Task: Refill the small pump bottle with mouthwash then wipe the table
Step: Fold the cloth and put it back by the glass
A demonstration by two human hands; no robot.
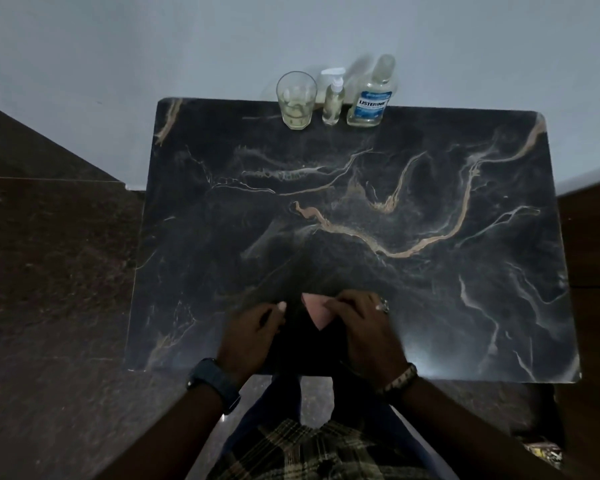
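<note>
Pinching a small pink cloth (315,310) at the dark marble surface (430,271), the right hand (368,327) and curled, apparently empty left hand (253,330) could, wiping far ahead, topple the small clear pump bottle (332,98).
</note>
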